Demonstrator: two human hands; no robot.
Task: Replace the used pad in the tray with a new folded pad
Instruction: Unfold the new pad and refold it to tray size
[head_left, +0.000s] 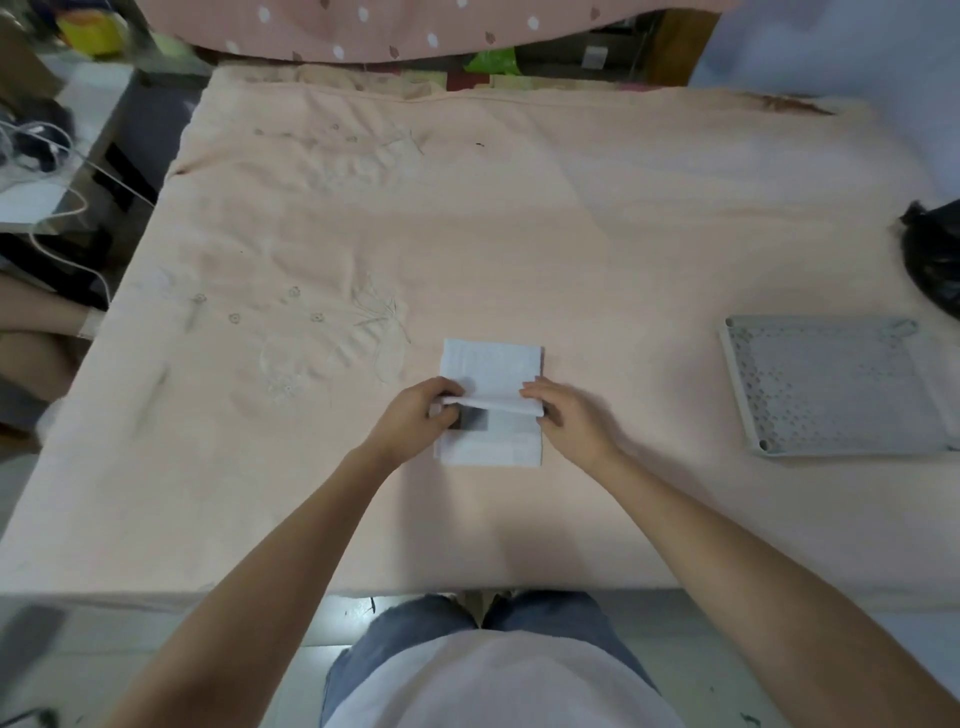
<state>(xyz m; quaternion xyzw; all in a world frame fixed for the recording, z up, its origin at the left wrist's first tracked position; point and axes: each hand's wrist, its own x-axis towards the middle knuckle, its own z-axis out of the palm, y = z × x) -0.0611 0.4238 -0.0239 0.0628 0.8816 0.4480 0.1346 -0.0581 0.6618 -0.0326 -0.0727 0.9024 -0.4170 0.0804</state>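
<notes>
A white folded pad (491, 366) lies flat in the middle of the peach-covered table (597, 234). My left hand (415, 415) pinches the left end of a raised fold across the pad's middle, and my right hand (566, 415) pinches the right end of the same fold. A dark patch shows on the pad under the fold, beside my left fingers. The grey perforated tray (836, 387) sits at the right, a good arm's reach from the pad, with no pad visible on it.
A black plastic bag (935, 254) lies at the table's far right edge, behind the tray. A side shelf with white cables (47, 171) stands to the left. A pink dotted cloth (415, 26) hangs beyond the far edge.
</notes>
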